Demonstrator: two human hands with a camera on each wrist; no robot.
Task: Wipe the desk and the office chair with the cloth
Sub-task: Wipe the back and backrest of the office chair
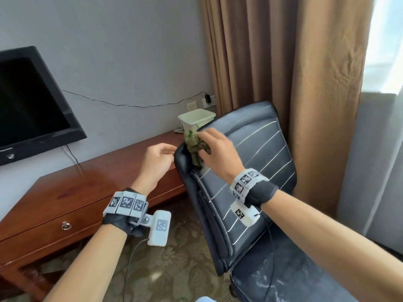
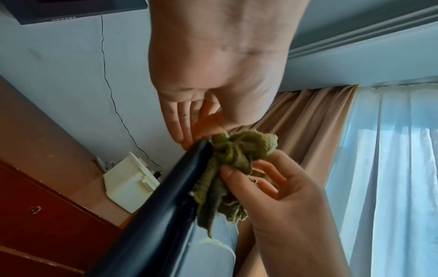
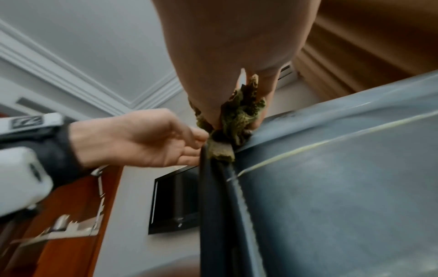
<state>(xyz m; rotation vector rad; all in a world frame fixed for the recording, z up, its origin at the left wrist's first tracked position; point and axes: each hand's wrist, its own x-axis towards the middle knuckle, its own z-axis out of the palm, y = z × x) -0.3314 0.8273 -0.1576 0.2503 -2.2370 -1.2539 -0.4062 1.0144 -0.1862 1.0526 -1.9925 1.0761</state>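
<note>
A dark blue leather office chair [image 1: 261,153] with white stitching stands beside the red-brown wooden desk [image 1: 87,186], its backrest facing me. My right hand [image 1: 209,144] grips a bunched green cloth [image 1: 193,147] and holds it against the backrest's top left corner. The right wrist view shows the cloth [image 3: 237,116] crumpled over that corner seam. My left hand [image 1: 168,152] is just left of the corner, its straight fingers [image 2: 175,121] reaching behind the chair's edge [image 2: 166,196] and touching it. In the left wrist view the right hand's thumb and fingers [image 2: 237,174] pinch the cloth [image 2: 239,150].
A black TV [image 1: 32,101] hangs on the wall above the desk. A white box [image 1: 196,120] sits at the desk's far end, near a wall socket and a cable. Brown curtains [image 1: 305,83] hang right behind the chair. The chair seat [image 1: 294,275] is below, with patterned carpet [image 1: 170,269] to its left.
</note>
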